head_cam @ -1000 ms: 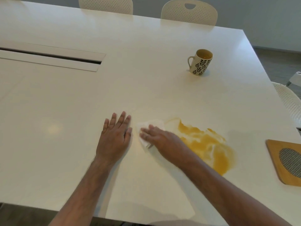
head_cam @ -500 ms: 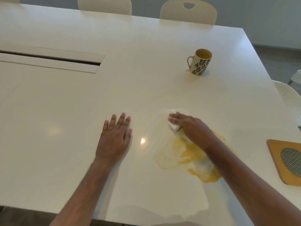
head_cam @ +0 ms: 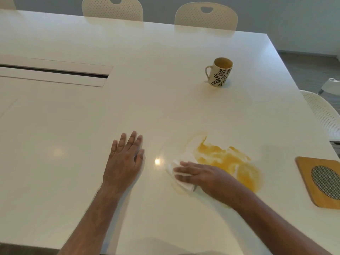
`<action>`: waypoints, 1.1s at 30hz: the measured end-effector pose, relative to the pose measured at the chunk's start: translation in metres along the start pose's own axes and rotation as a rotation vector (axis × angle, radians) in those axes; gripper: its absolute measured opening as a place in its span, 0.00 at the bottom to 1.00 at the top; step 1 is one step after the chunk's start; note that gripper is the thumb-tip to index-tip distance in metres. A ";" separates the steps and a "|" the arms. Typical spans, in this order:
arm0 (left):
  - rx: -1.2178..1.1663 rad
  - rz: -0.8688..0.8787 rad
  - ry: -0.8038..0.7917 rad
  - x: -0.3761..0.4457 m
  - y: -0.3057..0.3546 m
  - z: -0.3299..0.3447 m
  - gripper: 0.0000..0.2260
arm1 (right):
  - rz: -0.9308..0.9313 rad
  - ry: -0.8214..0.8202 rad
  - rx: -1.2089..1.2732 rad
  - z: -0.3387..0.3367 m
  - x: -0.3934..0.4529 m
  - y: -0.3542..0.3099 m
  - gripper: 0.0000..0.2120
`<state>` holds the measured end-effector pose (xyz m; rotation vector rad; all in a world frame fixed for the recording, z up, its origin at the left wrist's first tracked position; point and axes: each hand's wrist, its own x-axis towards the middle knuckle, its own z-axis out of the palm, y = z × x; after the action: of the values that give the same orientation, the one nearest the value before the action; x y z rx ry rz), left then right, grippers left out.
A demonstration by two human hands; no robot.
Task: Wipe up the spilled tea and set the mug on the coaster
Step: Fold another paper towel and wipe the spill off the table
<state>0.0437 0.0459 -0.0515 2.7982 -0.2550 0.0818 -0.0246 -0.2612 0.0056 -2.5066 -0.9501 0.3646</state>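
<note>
Nearest the table's front edge, the person's left hand (head_cam: 125, 161) lies flat and open on the white table (head_cam: 73, 126), fingers spread, holding nothing. Just beside it, the right hand (head_cam: 200, 176) presses down flat on a crumpled white paper towel (head_cam: 181, 169) at the left fringe of the spilled tea (head_cam: 228, 161). Wiping looks to be the step in hand and well short of done, since most of the amber puddle remains. To my eye the next pass calls for dragging the towel rightward through the thick of it. Off to the right sits the wooden coaster (head_cam: 320, 181) with a woven inset, bare. Farther back stands the mug (head_cam: 219, 71), upright, leaf-patterned, well apart from the coaster. No brand or writing is readable anywhere.
</note>
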 end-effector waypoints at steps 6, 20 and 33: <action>-0.002 0.000 0.012 -0.001 0.002 -0.002 0.26 | 0.377 0.179 -0.028 -0.037 0.003 0.069 0.29; 0.012 0.011 0.004 0.000 -0.001 0.000 0.26 | 0.130 0.129 -0.046 -0.001 -0.026 0.039 0.36; 0.005 -0.016 -0.023 0.001 0.006 -0.003 0.27 | 0.429 0.457 0.082 -0.044 -0.018 0.090 0.20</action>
<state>0.0433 0.0417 -0.0464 2.8073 -0.2379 0.0459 0.0299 -0.3469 0.0019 -2.5404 -0.2166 -0.0500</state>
